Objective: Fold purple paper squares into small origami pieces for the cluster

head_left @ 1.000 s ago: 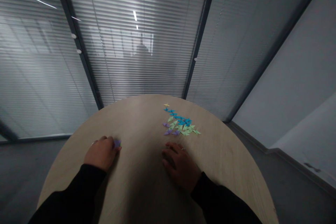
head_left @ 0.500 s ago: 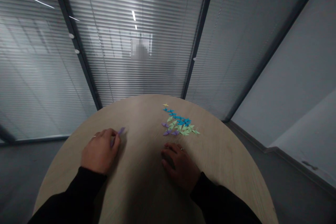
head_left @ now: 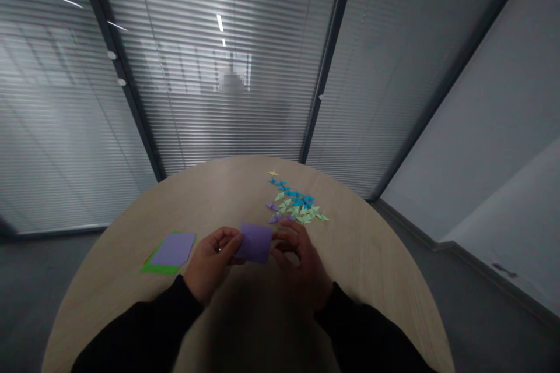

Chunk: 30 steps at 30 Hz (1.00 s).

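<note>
A small square sheet of purple paper [head_left: 256,243] is pinched at its left side by my left hand [head_left: 213,259], thumb on top. Close by its right edge, my right hand [head_left: 303,262] has curved fingers spread apart; whether the fingertips touch the paper is hard to tell. To the left of my left hand lies a stack of square paper [head_left: 174,249], purple on top with green showing beneath. Beyond my right hand, several small folded paper stars lie in a cluster: blue stars [head_left: 297,198], light green stars [head_left: 301,213], purple stars [head_left: 275,218] and one yellow star [head_left: 273,173].
The round wooden table [head_left: 219,192] carries everything. Behind it stand glass panels with blinds [head_left: 245,122] and dark frames. A pale wall [head_left: 485,145] rises on the right, and grey floor [head_left: 39,280] shows at the left.
My left hand has moved right, uncovering the paper stack and bringing a purple sheet to the middle. My right hand has risen slightly towards that sheet, its fingers curving near the edge.
</note>
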Available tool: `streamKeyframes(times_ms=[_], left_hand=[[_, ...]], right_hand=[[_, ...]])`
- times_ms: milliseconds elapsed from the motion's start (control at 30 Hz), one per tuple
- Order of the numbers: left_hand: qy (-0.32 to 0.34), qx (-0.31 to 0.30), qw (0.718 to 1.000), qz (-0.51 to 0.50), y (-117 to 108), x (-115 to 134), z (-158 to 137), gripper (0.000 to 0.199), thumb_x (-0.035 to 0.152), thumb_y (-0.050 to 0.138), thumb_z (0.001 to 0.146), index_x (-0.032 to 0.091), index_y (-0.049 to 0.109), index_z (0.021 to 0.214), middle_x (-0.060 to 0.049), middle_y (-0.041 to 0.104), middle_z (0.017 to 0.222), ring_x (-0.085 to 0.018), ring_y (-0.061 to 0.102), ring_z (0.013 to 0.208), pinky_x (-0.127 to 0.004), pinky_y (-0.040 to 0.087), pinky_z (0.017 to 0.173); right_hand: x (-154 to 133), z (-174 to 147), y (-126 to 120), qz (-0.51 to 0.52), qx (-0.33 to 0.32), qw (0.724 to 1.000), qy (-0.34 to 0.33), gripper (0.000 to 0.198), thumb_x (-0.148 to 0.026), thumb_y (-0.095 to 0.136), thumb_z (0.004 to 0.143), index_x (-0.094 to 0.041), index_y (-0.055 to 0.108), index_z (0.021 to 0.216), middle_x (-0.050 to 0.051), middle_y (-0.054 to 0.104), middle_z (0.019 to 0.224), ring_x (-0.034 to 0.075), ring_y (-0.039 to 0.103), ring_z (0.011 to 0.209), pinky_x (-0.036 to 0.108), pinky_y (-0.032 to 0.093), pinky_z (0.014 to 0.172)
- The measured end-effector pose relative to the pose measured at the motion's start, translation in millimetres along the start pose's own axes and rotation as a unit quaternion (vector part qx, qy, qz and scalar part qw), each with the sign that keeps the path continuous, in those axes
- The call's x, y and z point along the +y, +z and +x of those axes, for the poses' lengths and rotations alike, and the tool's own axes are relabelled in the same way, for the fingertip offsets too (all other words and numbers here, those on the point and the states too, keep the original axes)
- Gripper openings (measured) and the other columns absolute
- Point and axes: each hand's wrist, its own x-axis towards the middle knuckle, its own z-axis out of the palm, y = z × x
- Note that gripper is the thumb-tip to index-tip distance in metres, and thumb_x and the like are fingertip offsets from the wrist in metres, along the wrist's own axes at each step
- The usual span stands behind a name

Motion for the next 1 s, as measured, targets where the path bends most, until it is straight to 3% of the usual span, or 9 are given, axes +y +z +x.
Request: streamKeyframes(times_ms=[133, 267, 367, 500, 567, 633, 700, 833, 1000], left_hand=[[-0.001, 0.015, 1.0, -0.017, 7, -5, -2, 0.042, 0.052, 0.077, 0.066, 0.017, 0.059, 0.081, 0.003, 0.064, 0.068, -0.011, 0.06, 0.055, -0.026, 0.054, 0.056], [-0.004, -0.003, 1.0, -0.028, 8, -10, -4, 0.04, 0.05, 0.076, 0.069, 0.018, 0.056, 0.081, 0.005, 0.061, 0.067, -0.011, 0.061, 0.057, -0.027, 0.056, 0.058], [0.009, -0.033, 0.999, -0.003, 7, -15, -5, 0.039, 0.051, 0.069, 0.077, 0.019, 0.053, 0.091, 0.002, 0.063, 0.073, -0.014, 0.063, 0.063, -0.029, 0.056, 0.059], [0.089, -0.062, 0.991, 0.075, 6, -18, -9, 0.056, 0.041, 0.063, 0.085, 0.022, 0.038, 0.131, -0.007, 0.065, 0.101, -0.017, 0.065, 0.076, -0.032, 0.056, 0.065], [0.113, -0.075, 0.985, 0.105, 6, -16, -11, 0.071, 0.033, 0.069, 0.08, 0.026, 0.03, 0.139, -0.012, 0.06, 0.121, -0.018, 0.065, 0.085, -0.032, 0.056, 0.069], [0.114, -0.095, 0.982, 0.119, 7, -15, -12, 0.081, 0.025, 0.076, 0.07, 0.027, 0.032, 0.138, -0.013, 0.054, 0.131, -0.021, 0.064, 0.093, -0.032, 0.056, 0.072], [0.111, -0.106, 0.979, 0.132, 8, -14, -13, 0.078, 0.021, 0.077, 0.065, 0.026, 0.04, 0.133, -0.012, 0.056, 0.129, -0.022, 0.064, 0.095, -0.033, 0.056, 0.075], [0.118, -0.095, 0.976, 0.155, 11, -17, -12, 0.054, 0.028, 0.068, 0.077, 0.021, 0.049, 0.127, -0.01, 0.065, 0.112, -0.021, 0.065, 0.09, -0.036, 0.055, 0.075], [0.1, -0.093, 0.977, 0.166, 12, -20, -11, 0.043, 0.034, 0.062, 0.082, 0.016, 0.055, 0.12, -0.009, 0.067, 0.096, -0.017, 0.065, 0.067, -0.035, 0.056, 0.064]], right_hand=[[-5, -1, -3, -0.092, -0.017, 0.993, -0.075, 0.023, -0.022, 0.053, 0.087, -0.024, 0.062, 0.108, 0.007, 0.069, 0.101, 0.021, 0.067, 0.092, 0.038, 0.054, 0.085], [-7, 0, -6, -0.134, -0.042, 0.986, -0.094, 0.025, -0.018, 0.052, 0.089, -0.026, 0.069, 0.106, 0.006, 0.07, 0.105, 0.021, 0.064, 0.101, 0.038, 0.051, 0.09], [-6, -1, -8, -0.13, -0.042, 0.987, -0.079, 0.025, -0.016, 0.057, 0.085, -0.025, 0.072, 0.102, 0.006, 0.07, 0.103, 0.021, 0.065, 0.098, 0.037, 0.052, 0.089], [-7, -2, -10, -0.076, -0.039, 0.996, -0.031, 0.016, -0.022, 0.064, 0.082, -0.023, 0.073, 0.095, 0.005, 0.071, 0.099, 0.02, 0.066, 0.092, 0.034, 0.052, 0.084], [-7, -2, -11, -0.033, -0.037, 0.999, 0.001, 0.012, -0.027, 0.065, 0.083, -0.021, 0.072, 0.091, 0.005, 0.071, 0.094, 0.02, 0.067, 0.086, 0.033, 0.053, 0.079], [-6, -3, -10, 0.009, -0.039, 0.999, 0.035, 0.013, -0.031, 0.062, 0.085, -0.02, 0.069, 0.086, 0.004, 0.071, 0.087, 0.018, 0.066, 0.079, 0.031, 0.052, 0.073], [-5, -4, -8, 0.051, -0.046, 0.996, 0.062, 0.016, -0.034, 0.06, 0.087, -0.019, 0.066, 0.084, 0.003, 0.069, 0.082, 0.017, 0.064, 0.074, 0.029, 0.051, 0.07], [-2, -6, -2, 0.082, -0.041, 0.992, 0.092, 0.018, -0.038, 0.062, 0.085, -0.019, 0.062, 0.084, 0.002, 0.066, 0.08, 0.017, 0.062, 0.072, 0.028, 0.048, 0.067], [-1, -7, 3, 0.106, -0.004, 0.986, 0.129, 0.025, -0.038, 0.068, 0.08, -0.021, 0.056, 0.094, 0.001, 0.063, 0.085, 0.016, 0.061, 0.073, 0.027, 0.048, 0.065]])
